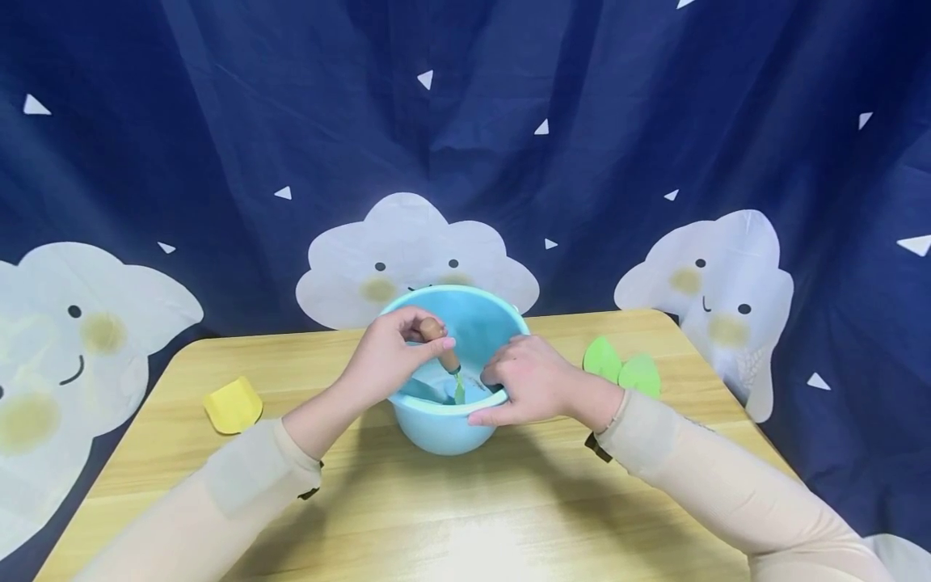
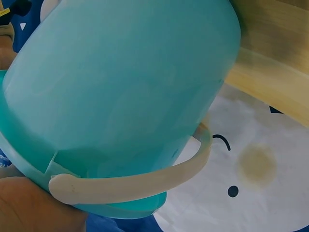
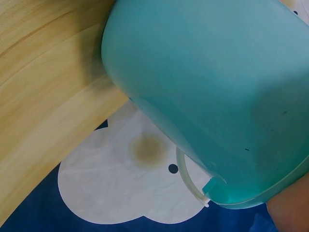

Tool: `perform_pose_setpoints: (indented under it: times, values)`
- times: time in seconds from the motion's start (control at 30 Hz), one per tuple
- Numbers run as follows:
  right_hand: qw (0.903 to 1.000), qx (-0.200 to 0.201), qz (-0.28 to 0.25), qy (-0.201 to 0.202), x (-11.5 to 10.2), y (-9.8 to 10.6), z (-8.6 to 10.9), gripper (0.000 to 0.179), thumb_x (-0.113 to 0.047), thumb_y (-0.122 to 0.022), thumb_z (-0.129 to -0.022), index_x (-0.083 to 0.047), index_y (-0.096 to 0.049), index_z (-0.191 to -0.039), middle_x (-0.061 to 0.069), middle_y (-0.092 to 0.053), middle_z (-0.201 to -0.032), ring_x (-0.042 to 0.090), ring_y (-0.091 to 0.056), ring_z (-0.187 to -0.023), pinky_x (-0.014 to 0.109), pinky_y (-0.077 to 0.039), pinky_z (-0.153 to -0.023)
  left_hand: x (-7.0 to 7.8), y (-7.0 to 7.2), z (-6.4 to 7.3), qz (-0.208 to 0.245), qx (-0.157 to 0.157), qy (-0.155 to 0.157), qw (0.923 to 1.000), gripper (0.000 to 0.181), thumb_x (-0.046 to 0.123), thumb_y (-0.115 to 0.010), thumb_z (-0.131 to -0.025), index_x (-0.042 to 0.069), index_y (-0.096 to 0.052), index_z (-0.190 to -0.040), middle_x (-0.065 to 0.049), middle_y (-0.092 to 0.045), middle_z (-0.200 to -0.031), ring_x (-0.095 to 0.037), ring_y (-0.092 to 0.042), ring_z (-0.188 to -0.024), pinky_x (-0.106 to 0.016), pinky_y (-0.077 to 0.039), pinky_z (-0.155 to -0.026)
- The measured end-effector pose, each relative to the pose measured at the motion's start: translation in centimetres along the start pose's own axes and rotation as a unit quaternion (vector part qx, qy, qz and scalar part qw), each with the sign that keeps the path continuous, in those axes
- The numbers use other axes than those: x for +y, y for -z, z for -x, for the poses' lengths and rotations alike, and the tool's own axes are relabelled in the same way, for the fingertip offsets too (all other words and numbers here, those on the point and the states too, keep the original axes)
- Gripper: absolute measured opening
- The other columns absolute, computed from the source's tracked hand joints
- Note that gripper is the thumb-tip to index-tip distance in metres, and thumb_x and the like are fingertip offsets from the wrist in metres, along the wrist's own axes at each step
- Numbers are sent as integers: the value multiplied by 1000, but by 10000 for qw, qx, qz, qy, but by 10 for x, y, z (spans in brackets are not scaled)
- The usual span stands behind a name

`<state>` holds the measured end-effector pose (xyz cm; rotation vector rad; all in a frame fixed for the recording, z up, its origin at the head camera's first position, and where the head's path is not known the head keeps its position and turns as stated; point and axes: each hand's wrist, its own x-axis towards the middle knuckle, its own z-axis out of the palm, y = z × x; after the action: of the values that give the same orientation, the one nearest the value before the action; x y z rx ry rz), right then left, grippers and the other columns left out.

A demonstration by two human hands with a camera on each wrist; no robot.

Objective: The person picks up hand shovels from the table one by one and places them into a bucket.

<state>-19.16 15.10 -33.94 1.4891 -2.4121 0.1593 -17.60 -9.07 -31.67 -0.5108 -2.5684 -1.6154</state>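
A light blue bucket (image 1: 444,428) stands on the table, its mouth facing the head camera. My left hand (image 1: 396,352) is over its left rim and holds a small tool by its wooden handle (image 1: 441,343). The tool's thin green end (image 1: 460,390) points down into the bucket; its exact kind is unclear. My right hand (image 1: 534,378) grips the right rim, thumb outside and fingers inside. Both wrist views show mostly the bucket's outer wall (image 2: 125,87), and the left wrist view also its pale handle (image 2: 135,186). Something on the bucket's bottom is too small to tell.
A yellow curved piece (image 1: 234,406) lies on the left of the wooden table (image 1: 327,509). Two green leaf-shaped pieces (image 1: 602,358) lie at the right, behind my right forearm. A dark blue curtain (image 1: 494,162) with printed clouds hangs behind the table's far edge.
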Motion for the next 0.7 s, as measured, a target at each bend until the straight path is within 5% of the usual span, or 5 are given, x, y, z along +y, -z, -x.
perform_pose_setpoints:
  times: [0.5, 0.7]
  values:
    - [10000, -15, -15, 34, -1, 2, -1, 66, -81, -38, -88, -24, -33, -57, -12, -26, -54, 6, -28, -49, 28, -27, -53, 3, -3, 1, -843, -156, 57, 9963, 22, 21, -82, -85, 14, -67, -99, 2, -67, -93, -19, -67, -99, -37, -55, -86]
    - [10000, -27, 40, 13, -1, 2, -1, 66, -81, -39, -88, -24, -33, -57, -13, -28, -54, 6, -30, -49, 28, -28, -53, 4, -7, 2, -1250, -236, 38, 9919, 21, 19, -81, -85, 12, -64, -97, 1, -61, -86, -18, -63, -88, -35, -52, -81]
